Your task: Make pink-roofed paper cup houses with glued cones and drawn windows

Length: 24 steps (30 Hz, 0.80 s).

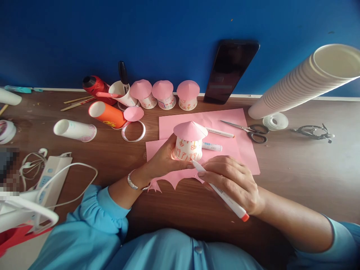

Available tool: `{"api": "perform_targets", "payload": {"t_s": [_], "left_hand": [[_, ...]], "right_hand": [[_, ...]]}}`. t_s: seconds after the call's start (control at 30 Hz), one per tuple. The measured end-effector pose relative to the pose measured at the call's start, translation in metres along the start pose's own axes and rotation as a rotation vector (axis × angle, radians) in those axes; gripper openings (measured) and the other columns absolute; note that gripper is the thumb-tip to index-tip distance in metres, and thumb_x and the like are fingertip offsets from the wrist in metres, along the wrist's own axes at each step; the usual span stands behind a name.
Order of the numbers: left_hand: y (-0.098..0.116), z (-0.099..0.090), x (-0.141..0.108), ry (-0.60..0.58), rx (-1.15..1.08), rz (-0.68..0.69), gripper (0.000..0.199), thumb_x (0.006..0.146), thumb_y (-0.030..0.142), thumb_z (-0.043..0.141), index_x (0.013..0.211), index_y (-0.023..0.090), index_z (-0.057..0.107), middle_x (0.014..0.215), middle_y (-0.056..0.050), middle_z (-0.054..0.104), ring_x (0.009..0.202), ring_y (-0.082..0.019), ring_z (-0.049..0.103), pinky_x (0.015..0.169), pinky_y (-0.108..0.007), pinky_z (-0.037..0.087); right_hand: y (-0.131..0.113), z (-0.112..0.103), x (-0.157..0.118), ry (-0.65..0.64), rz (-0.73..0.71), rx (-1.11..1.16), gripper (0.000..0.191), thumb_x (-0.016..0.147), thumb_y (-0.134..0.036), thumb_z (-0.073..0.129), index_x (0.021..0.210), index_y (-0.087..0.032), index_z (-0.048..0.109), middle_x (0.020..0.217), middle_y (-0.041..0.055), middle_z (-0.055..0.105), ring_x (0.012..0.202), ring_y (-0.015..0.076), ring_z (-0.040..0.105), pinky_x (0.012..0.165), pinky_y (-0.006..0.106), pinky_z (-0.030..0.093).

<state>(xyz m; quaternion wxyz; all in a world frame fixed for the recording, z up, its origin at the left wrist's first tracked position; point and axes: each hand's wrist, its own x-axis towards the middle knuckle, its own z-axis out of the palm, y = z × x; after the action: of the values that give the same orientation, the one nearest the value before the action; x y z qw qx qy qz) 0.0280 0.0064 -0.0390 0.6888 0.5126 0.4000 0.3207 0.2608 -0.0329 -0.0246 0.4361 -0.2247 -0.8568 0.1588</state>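
Observation:
My left hand [165, 159] holds a small paper-cup house [188, 148] with a pink cone roof and orange drawings on its white wall. My right hand [234, 182] grips a white marker [225, 198] with an orange end; its tip touches or nearly touches the cup's lower edge. Beneath them lie pink paper sheets [247, 161], the nearer one with a scalloped cut edge. Two more markers rest on the paper, an orange-tipped one [221, 132] and a white one [212, 146], the latter partly hidden by the cup.
Three similar little houses [163, 98] line the blue wall, beside a cup of pens [128, 98]. A phone [230, 71] leans there. Scissors [254, 133], tape [275, 122] and a tall cup stack [298, 82] are at right. An orange cup [109, 114] and power strip [50, 180] are left.

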Motion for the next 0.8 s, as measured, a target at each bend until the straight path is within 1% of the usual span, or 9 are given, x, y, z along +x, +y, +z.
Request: {"api": "perform_targets", "payload": {"t_s": [0.1,0.23,0.47,0.63,0.73,0.8], "left_hand": [[0.001,0.001,0.000,0.006,0.020,0.004,0.080,0.071,0.034,0.094,0.138,0.021,0.052,0.132,-0.015,0.069,0.126,-0.037,0.065,0.094,-0.045,0.058],[0.004,0.004,0.000,0.005,0.025,-0.001,0.078,0.072,0.031,0.093,0.137,0.021,0.051,0.139,-0.016,0.066,0.122,-0.034,0.067,0.094,-0.043,0.058],[0.000,0.003,0.000,0.031,0.015,0.024,0.076,0.070,0.032,0.094,0.133,0.021,0.052,0.133,-0.014,0.068,0.122,-0.034,0.066,0.093,-0.043,0.058],[-0.004,-0.002,-0.001,0.024,-0.033,0.043,0.072,0.074,0.032,0.091,0.135,0.023,0.054,0.127,-0.012,0.069,0.115,-0.031,0.067,0.091,-0.042,0.058],[-0.006,-0.006,-0.002,0.023,-0.093,0.058,0.073,0.076,0.033,0.089,0.141,0.026,0.055,0.132,-0.011,0.069,0.121,-0.032,0.065,0.095,-0.042,0.056],[-0.007,-0.009,-0.003,0.028,-0.151,0.053,0.075,0.075,0.032,0.089,0.141,0.027,0.055,0.134,-0.011,0.068,0.125,-0.032,0.064,0.098,-0.041,0.054]], "right_hand": [[-0.001,0.001,0.001,-0.011,0.001,-0.017,0.025,0.091,-0.002,0.068,0.117,-0.003,0.069,0.096,0.0161,0.072,0.089,0.0270,0.070,0.070,0.043,0.062],[-0.002,0.001,0.002,-0.017,-0.001,-0.027,0.024,0.093,-0.003,0.067,0.117,-0.003,0.069,0.096,0.0163,0.072,0.089,0.0268,0.070,0.070,0.043,0.062],[-0.002,0.000,0.003,-0.018,-0.005,-0.024,0.024,0.092,-0.003,0.067,0.116,-0.002,0.069,0.096,0.0169,0.072,0.089,0.0271,0.070,0.070,0.043,0.062],[-0.001,-0.003,0.002,0.012,-0.016,-0.029,0.026,0.091,-0.005,0.068,0.116,-0.004,0.069,0.094,0.0149,0.072,0.090,0.0270,0.071,0.071,0.042,0.063],[-0.001,-0.004,0.002,0.034,0.001,-0.025,0.028,0.091,-0.005,0.067,0.119,-0.006,0.068,0.095,0.0135,0.071,0.090,0.0260,0.071,0.072,0.040,0.063],[-0.001,-0.005,0.002,0.046,0.021,-0.035,0.029,0.092,-0.006,0.066,0.121,-0.008,0.067,0.095,0.0117,0.071,0.090,0.0245,0.071,0.070,0.039,0.063]]}}
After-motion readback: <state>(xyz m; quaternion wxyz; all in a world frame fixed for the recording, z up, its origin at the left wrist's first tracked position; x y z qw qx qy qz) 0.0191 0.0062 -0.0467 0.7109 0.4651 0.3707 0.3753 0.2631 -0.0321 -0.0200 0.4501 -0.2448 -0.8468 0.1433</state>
